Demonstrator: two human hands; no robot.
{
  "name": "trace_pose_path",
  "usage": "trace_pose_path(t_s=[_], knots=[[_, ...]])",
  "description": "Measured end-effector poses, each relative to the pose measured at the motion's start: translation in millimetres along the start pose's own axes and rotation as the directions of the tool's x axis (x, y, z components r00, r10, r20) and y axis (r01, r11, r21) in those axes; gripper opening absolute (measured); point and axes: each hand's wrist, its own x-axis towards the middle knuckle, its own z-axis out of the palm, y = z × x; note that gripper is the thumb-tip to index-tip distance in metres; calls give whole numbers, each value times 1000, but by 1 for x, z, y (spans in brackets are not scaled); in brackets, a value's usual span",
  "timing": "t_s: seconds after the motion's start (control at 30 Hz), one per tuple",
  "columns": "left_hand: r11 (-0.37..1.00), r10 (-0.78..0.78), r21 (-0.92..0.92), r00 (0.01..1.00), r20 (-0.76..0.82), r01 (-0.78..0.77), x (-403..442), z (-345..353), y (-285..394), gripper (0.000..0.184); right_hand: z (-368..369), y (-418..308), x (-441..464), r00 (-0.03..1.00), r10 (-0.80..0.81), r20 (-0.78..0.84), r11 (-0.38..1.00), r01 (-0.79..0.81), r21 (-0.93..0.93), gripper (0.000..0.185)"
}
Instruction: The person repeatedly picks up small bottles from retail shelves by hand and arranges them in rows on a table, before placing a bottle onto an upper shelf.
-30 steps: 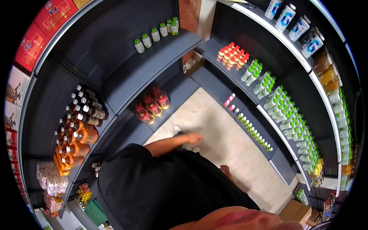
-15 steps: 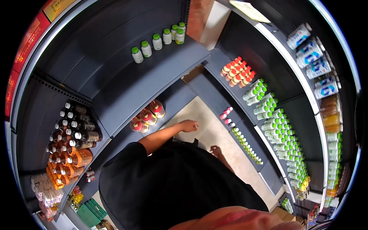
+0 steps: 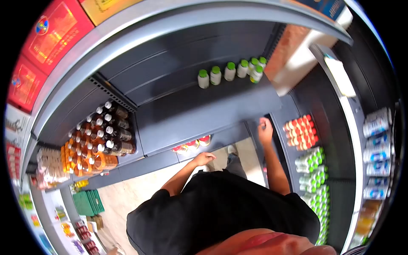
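Note:
My left hand (image 3: 205,159) hangs in front of my body with loosely stretched fingers, holding nothing. Below the shelf edge just ahead of it show several red-topped containers (image 3: 192,145), partly hidden. My right hand (image 3: 265,126) is raised forward by the right end of the grey shelf (image 3: 182,112); its fingers are slightly bent and apart, with nothing visible in them. Several white bottles with green caps (image 3: 230,72) stand in a row at the back of that shelf, beyond my right hand. To its right are red-capped bottles (image 3: 301,132) in a block.
Dark and orange drink bottles (image 3: 100,138) crowd the shelf's left end. Green-capped bottles (image 3: 314,191) line the right shelving, with large blue-white cans (image 3: 376,153) higher up. A green crate (image 3: 87,203) stands at lower left. Red boxes (image 3: 55,32) sit on top at upper left.
My view has turned to the right shelf corner and closer to the shelf. My right hand has risen from beside my body and stretched forward; my left hand stays low in front.

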Motion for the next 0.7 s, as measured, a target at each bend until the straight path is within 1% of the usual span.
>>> trace_pose_path(t_s=[0.03,0.07,0.1,0.17,0.2,0.27,0.3,0.37,0.43,0.5,0.53,0.6,0.63,0.67,0.7], knots=[[999,-41,14,997,-62,42,-9,-4,6,24,6,-9,38,998,-64,-11,998,64,-19,23],[997,-73,-33,992,-104,70,-6,-4,-11,23,13,-10,75,997,-79,14,996,79,-35,29],[994,-106,-49,984,-145,100,-4,-3,-14,23,18,-6,106,995,-85,44,995,88,-53,36],[983,-179,-84,959,-220,164,0,-5,-12,23,36,0,161,987,-156,-29,985,153,-76,50],[971,-239,-68,941,-239,229,4,-7,2,24,46,7,185,979,-197,-51,977,192,-94,52],[979,-202,-51,925,-322,196,11,-6,32,24,65,23,226,954,-282,-103,955,270,-120,55],[983,-186,-54,912,-365,178,18,-4,45,24,71,27,240,948,-299,-107,954,297,-38,61],[986,-116,-160,896,-429,52,33,3,61,22,83,33,258,928,-338,-158,940,342,-2,61],[984,-115,-175,873,-475,35,50,17,60,22,93,33,272,947,-285,-150,953,296,60,59],[981,-167,-168,843,-511,93,58,32,76,22,105,32,280,945,-255,-204,958,275,80,54],[976,-217,-138,850,-480,171,60,37,83,25,106,32,284,963,-199,-184,968,222,120,52],[968,-252,-129,861,-443,217,66,58,82,28,103,20,281,989,-66,-132,977,91,191,48],[961,-275,-114,872,-406,251,66,65,85,29,105,18,277,993,-38,-115,971,64,232,46],[956,-290,-147,891,-348,254,67,71,85,31,107,18,271,995,-5,-100,963,32,268,44],[962,-269,-147,888,-372,229,70,77,81,32,106,15,267,996,31,-88,954,-3,301,42]])
